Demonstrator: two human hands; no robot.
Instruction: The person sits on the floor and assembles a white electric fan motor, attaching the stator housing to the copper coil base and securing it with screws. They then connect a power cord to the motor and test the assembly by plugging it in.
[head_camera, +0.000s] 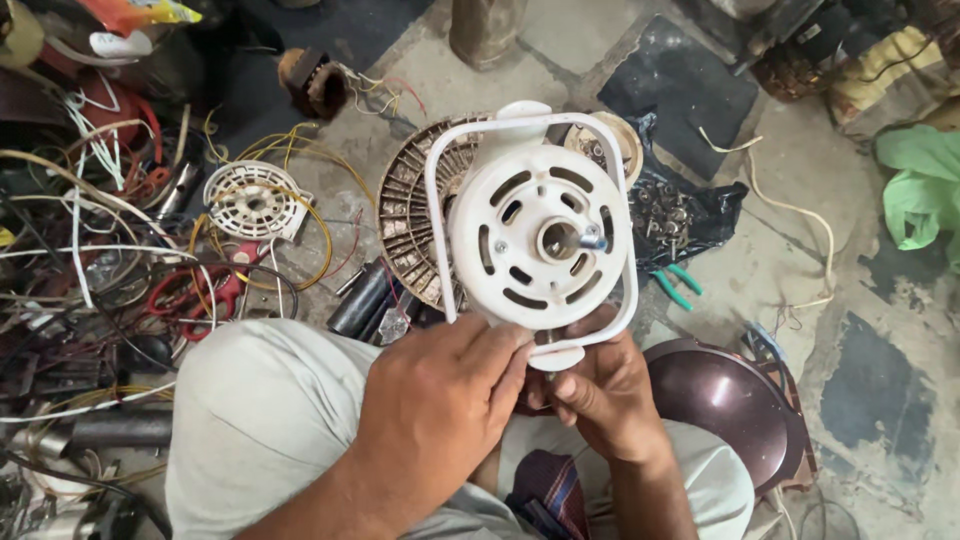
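A white round motor housing with curved slots, a metal shaft at its centre and a white frame bracket around it is held up in front of me. My left hand grips its lower left edge with the fingers curled over the rim. My right hand pinches the small tab at the bottom of the bracket. Behind the housing lies a brown ribbed stator disc.
A tangle of wires, red-handled pliers and a white slotted cover lie at the left. A black bag with metal parts and green-handled pliers sit at the right. A maroon dome cover rests by my right knee.
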